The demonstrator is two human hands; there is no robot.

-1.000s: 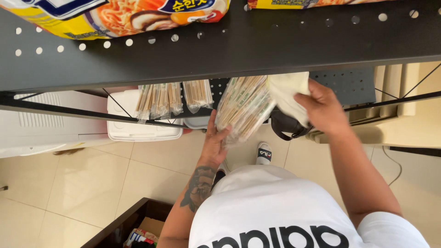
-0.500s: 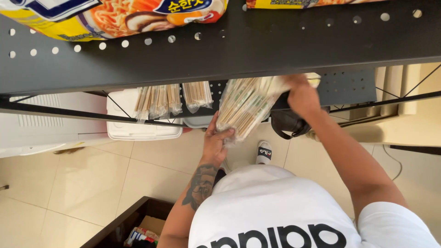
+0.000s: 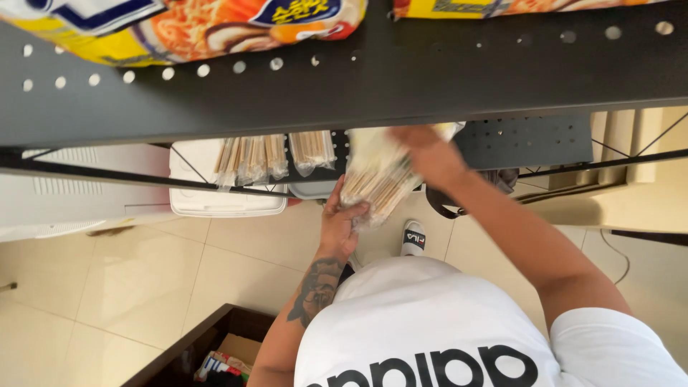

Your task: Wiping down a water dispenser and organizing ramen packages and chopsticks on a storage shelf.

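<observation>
The left hand (image 3: pixel 340 228) grips the lower end of a clear bag of wooden chopsticks (image 3: pixel 376 183), its fingers (image 3: pixel 356 210) curled around it. The right hand (image 3: pixel 428 154), earlier at the bag's right side, has moved onto its top, fingers pressing it toward the lower shelf (image 3: pixel 523 140) front edge, beside the other chopstick bundles (image 3: pixel 272 156) already lying there under the top shelf (image 3: pixel 358 86).

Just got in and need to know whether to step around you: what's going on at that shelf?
A person in a white shirt holds a clear bag of wooden sticks with both hands at a lower shelf of a dark metal rack. The left hand grips the bag's near end; the right hand is on its far end. More bags of sticks lie on that shelf to the left, and noodle packets sit on the shelf above.
</observation>
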